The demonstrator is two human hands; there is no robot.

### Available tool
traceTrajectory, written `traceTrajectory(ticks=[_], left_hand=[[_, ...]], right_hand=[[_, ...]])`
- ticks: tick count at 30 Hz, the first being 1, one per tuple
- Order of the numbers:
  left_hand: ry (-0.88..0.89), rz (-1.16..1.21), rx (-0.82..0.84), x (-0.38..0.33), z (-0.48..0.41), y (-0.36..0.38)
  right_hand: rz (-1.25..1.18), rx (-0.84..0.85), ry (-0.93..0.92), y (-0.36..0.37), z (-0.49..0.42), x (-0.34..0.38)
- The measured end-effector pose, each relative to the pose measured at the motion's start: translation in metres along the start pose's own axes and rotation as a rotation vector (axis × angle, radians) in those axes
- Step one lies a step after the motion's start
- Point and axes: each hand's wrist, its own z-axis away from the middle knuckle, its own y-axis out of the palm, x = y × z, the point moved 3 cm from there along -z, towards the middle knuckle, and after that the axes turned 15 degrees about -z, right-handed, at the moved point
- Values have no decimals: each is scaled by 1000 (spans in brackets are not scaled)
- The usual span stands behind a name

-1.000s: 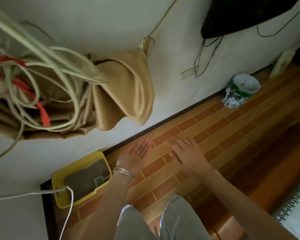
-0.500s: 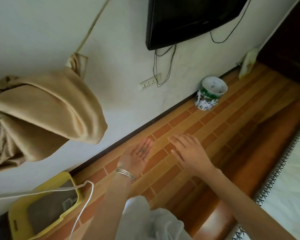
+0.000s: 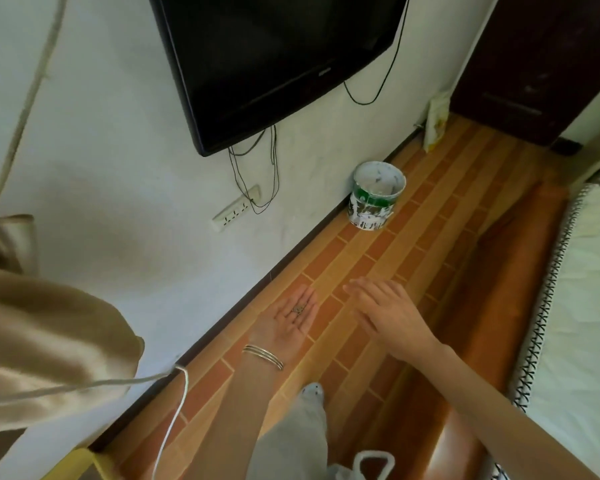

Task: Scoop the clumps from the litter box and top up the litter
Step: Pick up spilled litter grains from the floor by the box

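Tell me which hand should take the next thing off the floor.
Right. The right hand hovers palm down over the tiled floor, fingers straight and empty. The left hand is turned palm up with a small pinch of dark bits on it, which a reach would probably spill.

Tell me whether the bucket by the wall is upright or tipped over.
Upright: the bucket stands on its base on the floor, its open rim facing up.

Brick-pattern floor (image 3: 430, 237), paint-smeared bucket (image 3: 378, 199) upright beside the wall, pale bag (image 3: 436, 123) leaning in the far corner, yellow litter box (image 3: 80, 459) corner bottom left.
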Motion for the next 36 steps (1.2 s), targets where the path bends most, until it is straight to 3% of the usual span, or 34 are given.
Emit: traceTrajectory(ticks=[10,22,36], left_hand=[[-48,-122,54,-52,-105,93],[-131,-179,14,-54,-205,160],[-38,-127,-6,-51,-365,337]], right_hand=[[7,-68,80,-49,-83,-94],[-51,-43,88,-47,-132,-195],[-36,-19,5,-138,-237,-404]])
